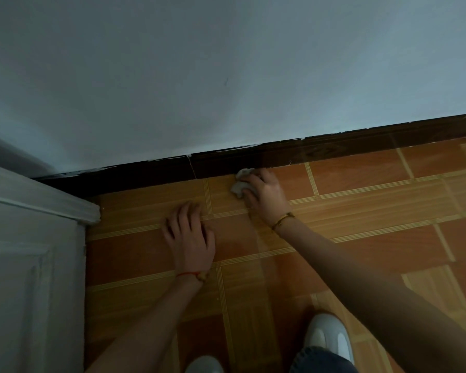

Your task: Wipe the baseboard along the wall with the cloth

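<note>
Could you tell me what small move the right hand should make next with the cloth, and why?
Probably slide the cloth sideways along the baseboard, keeping it pressed to the strip. The right hand has its grip on the cloth right at the foot of the dark baseboard, near a joint in it, with long stretches showing on both sides. The left hand rests flat on the floor, bracing.

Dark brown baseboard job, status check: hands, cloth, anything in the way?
Right hand grips crumpled white cloth at foot of dark brown baseboard. Left hand flat on orange tiled floor. White door frame to the left, apart.
</note>
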The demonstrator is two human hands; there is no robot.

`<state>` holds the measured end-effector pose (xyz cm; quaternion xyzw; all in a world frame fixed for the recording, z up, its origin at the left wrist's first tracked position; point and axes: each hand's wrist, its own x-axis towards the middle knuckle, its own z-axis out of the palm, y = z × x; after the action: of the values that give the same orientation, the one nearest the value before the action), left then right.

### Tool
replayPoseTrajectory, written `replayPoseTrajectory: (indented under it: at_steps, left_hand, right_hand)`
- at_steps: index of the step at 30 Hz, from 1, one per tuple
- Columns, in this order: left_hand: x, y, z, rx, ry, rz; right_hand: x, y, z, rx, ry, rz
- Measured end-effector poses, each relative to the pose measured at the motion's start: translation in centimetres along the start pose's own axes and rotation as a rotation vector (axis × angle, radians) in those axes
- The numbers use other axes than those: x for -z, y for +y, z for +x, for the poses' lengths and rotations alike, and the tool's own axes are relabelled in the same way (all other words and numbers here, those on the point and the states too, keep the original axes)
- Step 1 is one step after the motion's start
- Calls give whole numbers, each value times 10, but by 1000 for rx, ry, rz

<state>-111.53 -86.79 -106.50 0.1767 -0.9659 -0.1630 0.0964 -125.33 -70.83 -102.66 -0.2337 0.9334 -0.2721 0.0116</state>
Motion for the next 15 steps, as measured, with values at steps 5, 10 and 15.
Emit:
replayPoseTrajectory:
  at_steps: [5, 10, 15]
  left_hand:
    - [0, 23, 6, -76, -69, -51]
    - [-13, 46, 12, -93, -110, -100]
    - [-23, 64, 12, -90, -140, -56]
  right_hand:
    - [10, 25, -10, -132, 78, -74]
    - [47, 76, -18, -370, 181, -145]
    - [61, 94, -16, -393, 186, -115]
